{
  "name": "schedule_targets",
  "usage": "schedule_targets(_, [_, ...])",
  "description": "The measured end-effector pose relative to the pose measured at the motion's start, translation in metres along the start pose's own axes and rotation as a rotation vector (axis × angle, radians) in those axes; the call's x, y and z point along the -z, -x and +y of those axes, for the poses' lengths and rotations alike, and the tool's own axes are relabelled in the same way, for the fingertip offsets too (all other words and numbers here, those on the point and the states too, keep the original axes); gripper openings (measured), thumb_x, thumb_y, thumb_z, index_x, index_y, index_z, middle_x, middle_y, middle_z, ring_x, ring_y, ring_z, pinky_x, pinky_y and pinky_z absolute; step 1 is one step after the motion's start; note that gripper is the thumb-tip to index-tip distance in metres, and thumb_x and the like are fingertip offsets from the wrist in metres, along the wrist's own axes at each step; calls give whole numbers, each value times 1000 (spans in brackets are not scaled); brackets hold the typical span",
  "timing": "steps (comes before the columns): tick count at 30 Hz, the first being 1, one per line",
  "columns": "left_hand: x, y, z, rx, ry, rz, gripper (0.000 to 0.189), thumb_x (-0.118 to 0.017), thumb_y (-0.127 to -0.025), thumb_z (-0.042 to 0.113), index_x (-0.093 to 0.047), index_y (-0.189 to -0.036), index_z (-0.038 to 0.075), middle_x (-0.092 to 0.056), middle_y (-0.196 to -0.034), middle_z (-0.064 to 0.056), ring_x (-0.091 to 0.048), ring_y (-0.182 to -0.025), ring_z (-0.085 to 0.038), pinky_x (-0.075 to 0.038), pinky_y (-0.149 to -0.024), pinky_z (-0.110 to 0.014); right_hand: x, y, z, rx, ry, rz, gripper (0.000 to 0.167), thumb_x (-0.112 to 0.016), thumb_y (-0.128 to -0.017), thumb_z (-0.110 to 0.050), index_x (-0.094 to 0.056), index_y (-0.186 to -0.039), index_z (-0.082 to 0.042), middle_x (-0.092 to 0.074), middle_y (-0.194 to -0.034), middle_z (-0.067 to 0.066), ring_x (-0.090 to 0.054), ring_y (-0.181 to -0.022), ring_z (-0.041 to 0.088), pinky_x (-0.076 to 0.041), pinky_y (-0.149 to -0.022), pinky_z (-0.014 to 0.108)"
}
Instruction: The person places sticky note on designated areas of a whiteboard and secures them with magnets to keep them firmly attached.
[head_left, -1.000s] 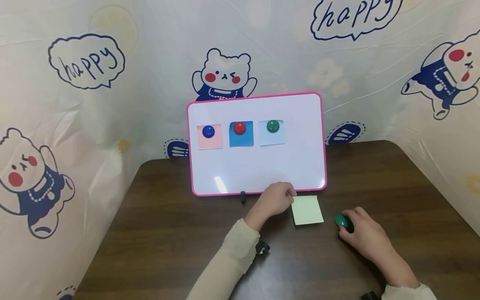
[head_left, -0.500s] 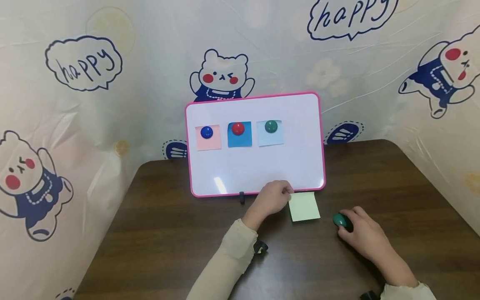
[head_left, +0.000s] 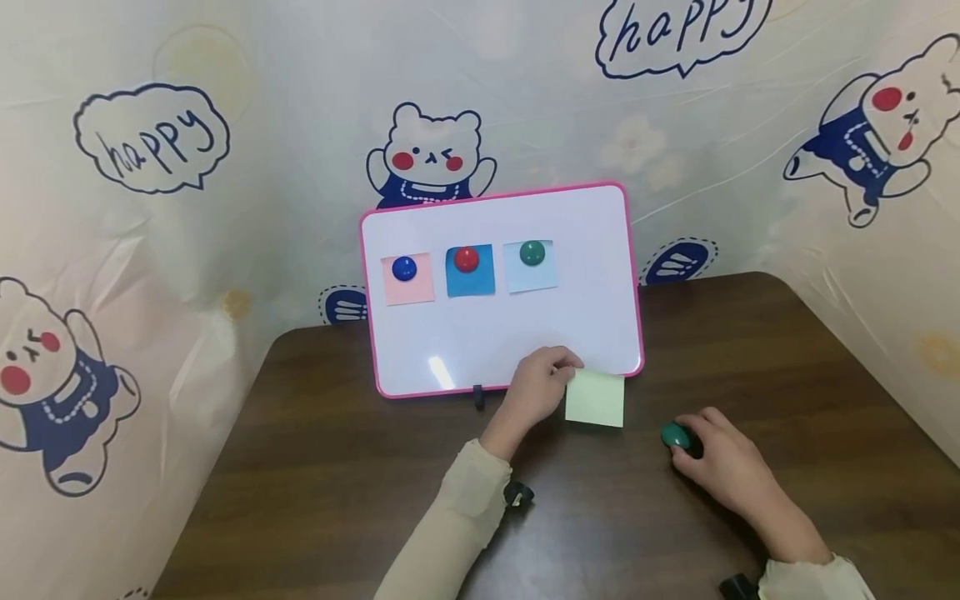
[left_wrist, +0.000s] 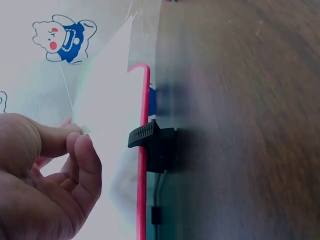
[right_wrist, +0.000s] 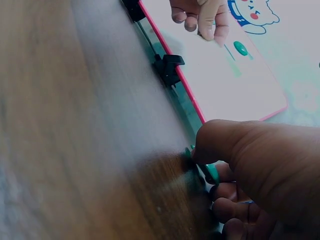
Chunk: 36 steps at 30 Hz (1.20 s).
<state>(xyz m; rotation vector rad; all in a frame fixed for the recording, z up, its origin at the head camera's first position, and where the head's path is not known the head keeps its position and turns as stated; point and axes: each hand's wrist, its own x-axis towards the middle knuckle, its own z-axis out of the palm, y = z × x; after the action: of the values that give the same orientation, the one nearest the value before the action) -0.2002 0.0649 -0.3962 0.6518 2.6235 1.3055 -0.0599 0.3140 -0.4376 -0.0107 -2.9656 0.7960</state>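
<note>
My left hand [head_left: 538, 385] pinches a pale green sticky note [head_left: 595, 400] by its upper left corner, in front of the whiteboard's lower edge. In the left wrist view the thumb and forefinger meet on the paper. To the right, my right hand [head_left: 723, 457] grips a round green magnet [head_left: 676, 436] between thumb and fingers, low over the table. The pink-framed whiteboard [head_left: 487, 346] leans upright at the back. On it a blue magnet [head_left: 404, 268] sits on a pink note [head_left: 408, 292], a red magnet [head_left: 467, 259] on a blue note [head_left: 480, 284], and a green magnet [head_left: 532, 252] on a light blue note [head_left: 534, 279].
Black clips [right_wrist: 168, 69] hold the board's lower edge in the right wrist view. The brown wooden table [head_left: 315, 467] reaches back to a printed curtain [head_left: 300, 167]. A dark strap piece [head_left: 517, 493] shows at my left wrist.
My left hand has lifted the pale green note up and slightly left, toward the board. My right hand keeps hold of the green magnet in nearly the same place. The head view has shifted slightly.
</note>
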Motion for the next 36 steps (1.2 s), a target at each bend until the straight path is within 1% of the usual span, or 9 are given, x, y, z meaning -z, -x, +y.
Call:
schedule_targets(5, [0, -3, 1, 3, 71, 59, 12, -62, -101, 11, -72, -108, 14, -64, -97, 4, -59, -85, -16, -53, -75, -33, 0, -1, 1, -4, -1, -2, 42, -72, -88, -19, -64, -122, 4, -56, -108, 12, -56, -84, 25, -50, -73, 47])
schedule_targets(10, [1, -7, 3, -12, 103, 113, 4, -66, -99, 12, -70, -99, 13, -63, -88, 4, -57, -76, -16, -51, -66, -31, 0, -1, 0, -6, -6, 0, 42, -73, -87, -19, -64, -121, 5, -56, -106, 11, -55, -83, 25, -50, -73, 47])
schedule_targets(13, [2, -11, 6, -15, 112, 126, 4, -67, -99, 13, -70, -96, 14, -62, -85, 3, -57, -74, -17, -51, -64, -32, 0, -1, 0, -5, -9, 10, 42, -72, -87, -19, -64, -121, 4, -56, -106, 11, -55, -82, 25, -49, -73, 46])
schedule_targets(17, [3, -18, 10, 11, 141, 126, 6, -66, -99, 14, -69, -95, 15, -62, -85, 2, -58, -74, -19, -53, -62, -30, 0, -2, 0, -8, -16, 16, 41, -72, -87, -17, -64, -121, 4, -56, -106, 11, -55, -83, 25, -50, -74, 47])
schedule_targets(20, [5, -24, 13, 20, 138, 140, 5, -66, -99, 15, -69, -95, 15, -62, -87, 2, -58, -77, -19, -54, -64, -30, 1, -2, 0, -19, -15, 10, 42, -72, -87, -17, -64, -122, 4, -56, -107, 11, -54, -84, 25, -49, -74, 46])
schedule_targets(25, [10, -34, 20, 13, 103, 182, 5, -66, -99, 15, -70, -95, 15, -62, -88, 4, -56, -80, -19, -50, -70, -33, 0, -2, -1, -28, -16, -3, 42, -73, -88, -17, -64, -122, 4, -56, -106, 11, -54, -83, 25, -50, -74, 46])
schedule_targets(28, [14, -40, 26, 22, 89, 201, 4, -67, -99, 17, -70, -97, 15, -62, -90, 4, -57, -82, -18, -51, -71, -33, 0, -3, -1, -29, -14, 0, 42, -72, -88, -18, -64, -122, 4, -56, -107, 11, -54, -84, 25, -50, -75, 47])
schedule_targets(31, [21, -47, 31, 18, 71, 218, 4, -66, -99, 17, -70, -98, 15, -62, -91, 4, -57, -82, -18, -51, -70, -31, 0, -4, -1, -29, -13, 3, 42, -72, -88, -18, -64, -122, 5, -56, -107, 11, -55, -85, 25, -50, -75, 47])
schedule_targets(36, [32, -61, 39, 7, 42, 246, 4, -66, -99, 16, -70, -100, 14, -64, -93, 3, -58, -85, -17, -50, -73, -32, 1, -3, -1, -38, -14, 2, 43, -73, -88, -18, -64, -122, 5, -56, -108, 12, -55, -86, 26, -50, -76, 48])
